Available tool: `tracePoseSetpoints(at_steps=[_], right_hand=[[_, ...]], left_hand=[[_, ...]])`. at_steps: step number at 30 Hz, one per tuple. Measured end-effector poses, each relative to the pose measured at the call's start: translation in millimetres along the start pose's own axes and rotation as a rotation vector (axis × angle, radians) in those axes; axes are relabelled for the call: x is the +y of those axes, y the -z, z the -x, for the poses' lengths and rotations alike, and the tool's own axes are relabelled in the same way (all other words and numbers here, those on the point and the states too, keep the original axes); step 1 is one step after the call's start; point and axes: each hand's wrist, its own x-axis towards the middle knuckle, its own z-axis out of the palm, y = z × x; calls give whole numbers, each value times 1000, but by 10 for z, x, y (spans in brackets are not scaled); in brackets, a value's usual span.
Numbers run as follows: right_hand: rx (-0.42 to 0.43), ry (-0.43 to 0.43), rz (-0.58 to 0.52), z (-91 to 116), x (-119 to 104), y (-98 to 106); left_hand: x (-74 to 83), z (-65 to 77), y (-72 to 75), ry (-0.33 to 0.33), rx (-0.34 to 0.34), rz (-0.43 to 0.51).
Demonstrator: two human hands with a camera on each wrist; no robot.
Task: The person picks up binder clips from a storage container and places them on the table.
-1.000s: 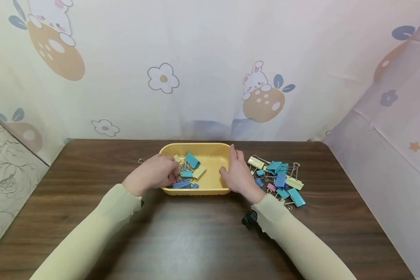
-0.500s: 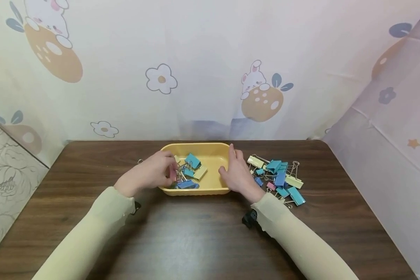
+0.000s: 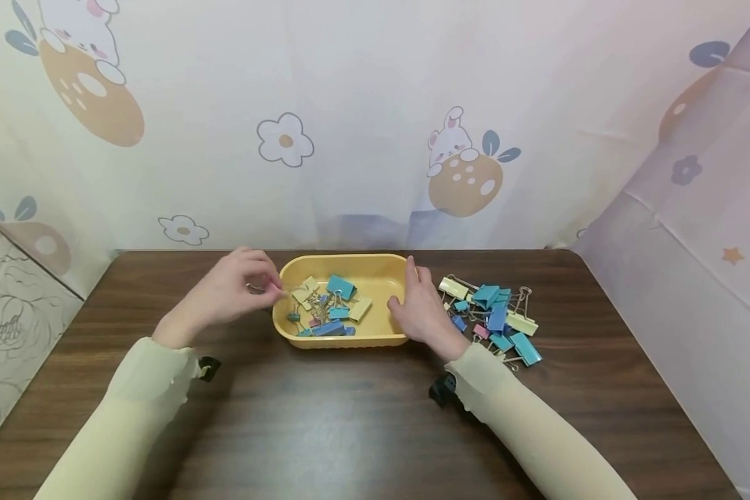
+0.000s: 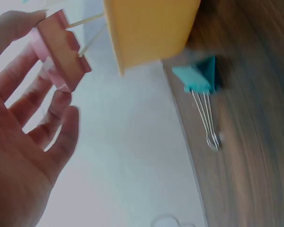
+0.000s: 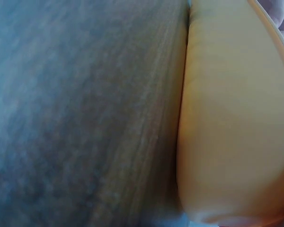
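Observation:
My left hand (image 3: 228, 290) is just off the left end of a yellow plastic tray (image 3: 356, 341). Between its thumb and fingertips it pinches a pink binder clip (image 4: 62, 53), whose wire handles point toward the tray wall. Several yellow, teal, blue and pink binder clips lie jumbled in the tray's left half, among them a yellow clip (image 3: 360, 309) and a large teal clip (image 3: 341, 287). At the tray's right end my right hand (image 3: 423, 309) grips the rim, thumb on the inner side. Its fingers are mostly outside the right wrist view.
Right of the tray, a loose pile of binder clips (image 3: 498, 318) in several colours lies on the dark wooden table (image 3: 325, 417). One teal binder clip (image 4: 199, 78) rests on the table beyond my left hand, mostly hidden in the head view. A patterned curtain (image 3: 362, 139) stands behind.
My left hand has come out of the tray and moved left with the pink binder clip. The tray's left end has shifted slightly left; my right hand keeps its hold.

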Motion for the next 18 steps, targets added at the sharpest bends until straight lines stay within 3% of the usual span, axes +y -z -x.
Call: tracePoseSetpoints(at_steps=[4,7,11,18], right_hand=[[1,0,2,-5,-6,7],[2,0,3,-7,-11,10],[4,1,5,-5,-10,6],[12,-7,-1,11,-5,-5]], left_hand=[[-127,124,91,108,156,-49],[-222,214,107,208,198,-132],[-330,299,45,296,135,-250],[-458,372,-127,307,20,-306]])
